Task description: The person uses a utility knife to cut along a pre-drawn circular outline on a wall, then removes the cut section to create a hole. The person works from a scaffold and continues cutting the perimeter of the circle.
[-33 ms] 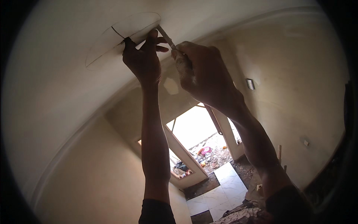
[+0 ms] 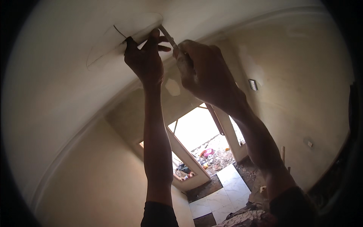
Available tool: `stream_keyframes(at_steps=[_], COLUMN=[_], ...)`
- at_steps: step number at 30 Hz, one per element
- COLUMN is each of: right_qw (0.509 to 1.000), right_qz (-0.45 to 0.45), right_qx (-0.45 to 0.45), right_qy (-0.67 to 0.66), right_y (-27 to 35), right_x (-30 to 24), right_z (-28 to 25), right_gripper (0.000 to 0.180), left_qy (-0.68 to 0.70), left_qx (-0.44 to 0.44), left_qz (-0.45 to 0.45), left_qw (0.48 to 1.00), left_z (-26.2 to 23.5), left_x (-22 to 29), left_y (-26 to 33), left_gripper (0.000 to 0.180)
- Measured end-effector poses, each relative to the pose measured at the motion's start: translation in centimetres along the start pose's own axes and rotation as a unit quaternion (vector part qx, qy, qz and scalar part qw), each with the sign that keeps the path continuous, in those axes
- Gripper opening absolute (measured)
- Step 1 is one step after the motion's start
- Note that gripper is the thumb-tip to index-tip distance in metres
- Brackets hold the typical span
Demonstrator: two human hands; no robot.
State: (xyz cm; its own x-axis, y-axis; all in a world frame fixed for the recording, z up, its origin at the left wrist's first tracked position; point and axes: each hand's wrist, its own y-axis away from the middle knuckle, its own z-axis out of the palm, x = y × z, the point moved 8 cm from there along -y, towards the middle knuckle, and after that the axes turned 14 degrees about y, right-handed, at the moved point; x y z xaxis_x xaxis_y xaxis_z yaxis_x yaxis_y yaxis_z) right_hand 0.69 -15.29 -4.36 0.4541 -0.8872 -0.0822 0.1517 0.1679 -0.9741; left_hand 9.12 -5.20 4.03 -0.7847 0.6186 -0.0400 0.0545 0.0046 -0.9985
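Note:
Overhead, a thin ellipse [image 2: 87, 60] is drawn on the pale ceiling [image 2: 68, 87], with a line running across it. My left hand [image 2: 145, 62] reaches up to that line, its fingers spread and the fingertips at the ceiling. A short dark wire [image 2: 120, 31] sticks out of the ceiling beside its leftmost fingertip. Close by on the right, my right hand [image 2: 206, 72] is closed around a slim, pale, flat tool [image 2: 167, 35] that looks like a narrow blade. The tool's tip meets the ceiling at the ellipse's right end. Its lower part is hidden in my fist.
Below, a bright doorway [image 2: 196, 126] opens onto rubble [image 2: 219, 155] and litter. Marble-look tiles [image 2: 217, 200] cover part of the floor beside dark bare patches. A small wall box [image 2: 253, 84] sits on the right wall [image 2: 295, 98], and a wooden stick [image 2: 283, 155] stands low there.

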Motion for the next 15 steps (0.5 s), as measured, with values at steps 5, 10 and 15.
stream_keyframes(at_steps=[5,10,15], right_qw=[0.994,0.994,0.990], right_qz=[0.076,0.063,0.047], right_qx=[-0.077,-0.067,-0.105], right_qy=[-0.020,0.064,0.077], right_y=[-0.9,-1.2,-1.4], right_x=[0.3,-0.3,-0.8], right_z=[0.7,1.0,1.4], right_gripper=[0.014,0.012,0.023], left_qy=[0.053,0.017,-0.068], left_qx=[0.010,0.022,0.043], left_qz=[0.007,0.009,0.006], left_qw=[0.999,1.000,0.997], left_z=[0.4,0.3,0.7], left_x=[-0.5,0.0,1.0], left_y=[0.0,0.0,0.0], left_gripper=[0.027,0.025,0.017])
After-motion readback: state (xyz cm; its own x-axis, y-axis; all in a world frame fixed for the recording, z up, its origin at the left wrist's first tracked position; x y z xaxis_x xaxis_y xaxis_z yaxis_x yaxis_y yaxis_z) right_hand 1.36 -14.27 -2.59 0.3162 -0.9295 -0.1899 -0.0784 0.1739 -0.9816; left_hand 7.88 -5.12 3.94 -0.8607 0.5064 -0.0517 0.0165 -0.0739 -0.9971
